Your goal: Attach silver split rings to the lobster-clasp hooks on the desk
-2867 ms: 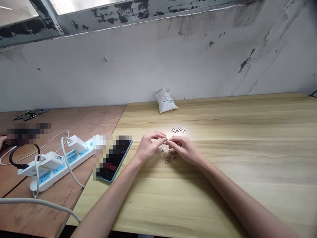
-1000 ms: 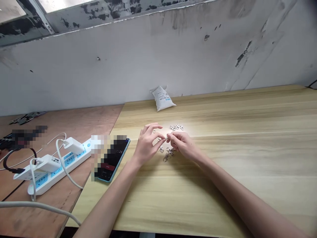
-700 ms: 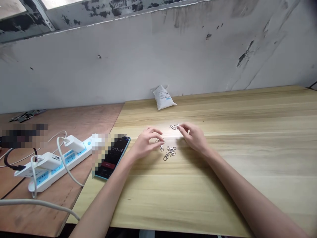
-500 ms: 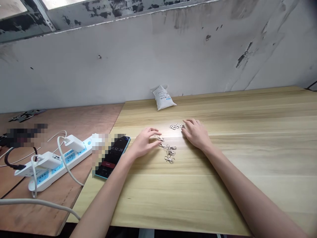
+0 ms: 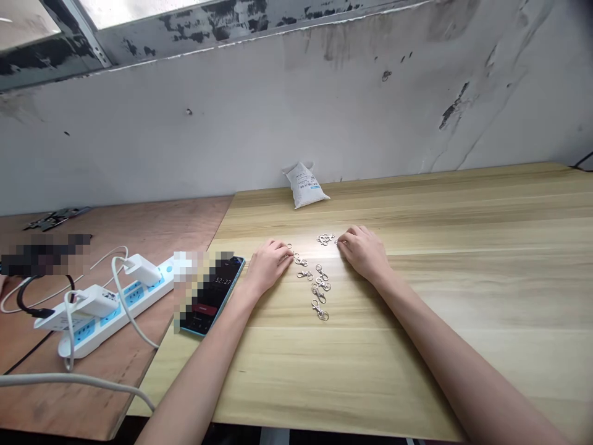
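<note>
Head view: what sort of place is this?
Probably a makeshift small-parts workbench: swivel clasps on a wood-grain table, a power strip with chargers beside it, and a stained bare wall behind.

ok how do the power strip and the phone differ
The power strip is white with blue socket panels, the phone dark-screened with a blue edge. The strip is longer than the phone. The strip sits on the reddish wooden table, the phone on the paler desk. Both lie flat.

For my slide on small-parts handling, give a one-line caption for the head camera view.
Left hand and right hand rest on a wooden table beside scattered metal swivel clasps.
</note>
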A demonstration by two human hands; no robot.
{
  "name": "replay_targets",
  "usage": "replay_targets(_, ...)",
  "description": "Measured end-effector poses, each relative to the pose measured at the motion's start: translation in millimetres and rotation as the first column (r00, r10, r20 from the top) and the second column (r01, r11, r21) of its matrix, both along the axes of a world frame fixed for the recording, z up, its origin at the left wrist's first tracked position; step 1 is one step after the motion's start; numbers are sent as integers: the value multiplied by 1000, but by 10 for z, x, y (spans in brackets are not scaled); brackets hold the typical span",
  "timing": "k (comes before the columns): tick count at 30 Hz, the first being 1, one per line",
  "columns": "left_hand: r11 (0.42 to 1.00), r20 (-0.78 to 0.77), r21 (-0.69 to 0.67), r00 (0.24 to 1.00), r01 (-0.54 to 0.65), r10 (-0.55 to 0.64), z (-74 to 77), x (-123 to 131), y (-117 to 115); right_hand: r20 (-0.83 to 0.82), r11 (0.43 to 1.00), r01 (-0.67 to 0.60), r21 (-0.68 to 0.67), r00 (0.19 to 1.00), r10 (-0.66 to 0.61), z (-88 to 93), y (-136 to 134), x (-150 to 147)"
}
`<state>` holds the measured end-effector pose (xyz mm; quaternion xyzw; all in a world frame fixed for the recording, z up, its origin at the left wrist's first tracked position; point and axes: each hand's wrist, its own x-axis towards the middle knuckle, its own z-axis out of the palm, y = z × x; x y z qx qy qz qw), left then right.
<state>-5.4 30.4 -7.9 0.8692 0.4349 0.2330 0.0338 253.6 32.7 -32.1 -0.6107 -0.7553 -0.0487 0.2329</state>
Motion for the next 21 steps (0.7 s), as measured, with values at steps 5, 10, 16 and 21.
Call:
replay_targets(5,1000,128,-26,992,-16,20,-50,4,20,-66,999,-46,7,997,46,14,-25,-50)
replay_targets(10,993,364,-116,931,8,35,-44,54,-9,-339,987,-159,-13,930,145,75,-112,-128)
replay_targets(16,982,442,-173,897,80,5,-12,160,-77,-492,951,-302,-60,838,235,59,-182,-284)
replay_targets(21,990,374,-134,927,52,2,-13,149,-79,-501,946,-323,-22,823,269,30,-192,-315)
